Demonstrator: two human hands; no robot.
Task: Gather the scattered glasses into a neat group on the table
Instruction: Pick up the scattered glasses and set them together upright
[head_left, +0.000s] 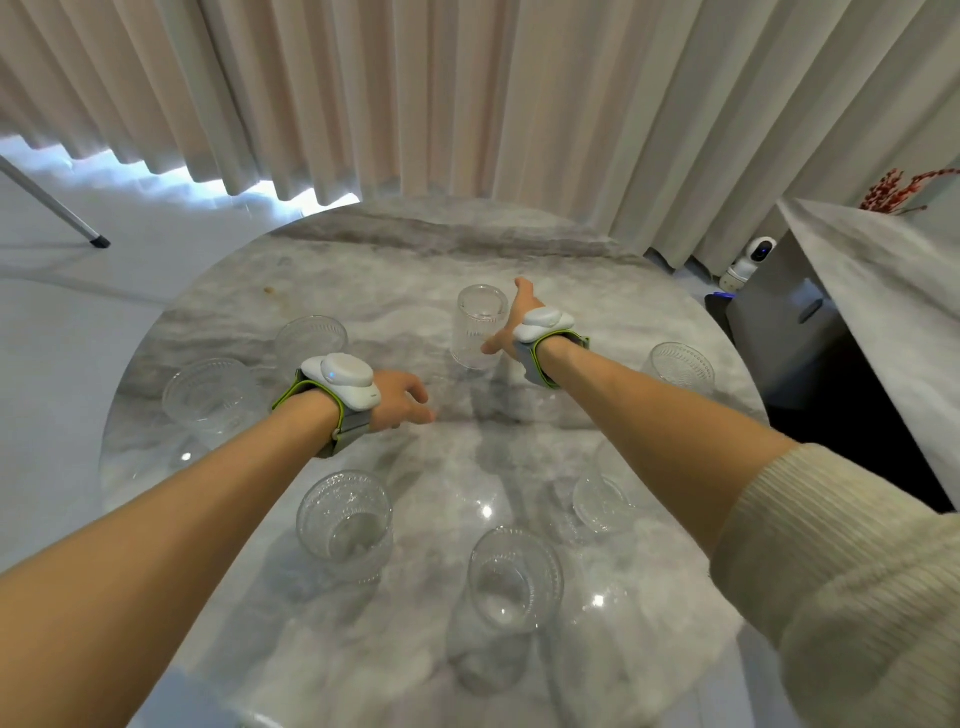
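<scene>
From the head camera, a round marble bench (363, 249) fills the middle of the scene, with pale pleated curtains (467, 93) hanging behind its far edge.

Seven clear glasses stand scattered on it, well apart from one another. A tall glass (479, 326) stands at the far centre. Two ribbed glasses sit at the far left: one farther back (310, 340), another nearer the left edge (210, 395). A ribbed glass (681, 368) stands at the far right. Nearer the viewer are a glass at near left (344, 517), a glass at near centre (514, 579), and a glass at near right (602, 501), partly hidden by the right forearm.

The right hand (519, 327) reaches to the tall glass from its right side, fingers spread open; the thumb tip lies against the lower right wall of that glass, while the other fingers extend beyond it, past its rim. Whether they touch the glass cannot be told. The left hand (400, 400) hovers over bare marble in the middle, fingers loosely curled and open, holding nothing; the farther far-left glass is just beyond its wrist, and the tall glass lies to its far right.

Both wrists carry white devices on green-edged straps. A cream ribbed sleeve (841, 571) covers the right upper arm.
</scene>
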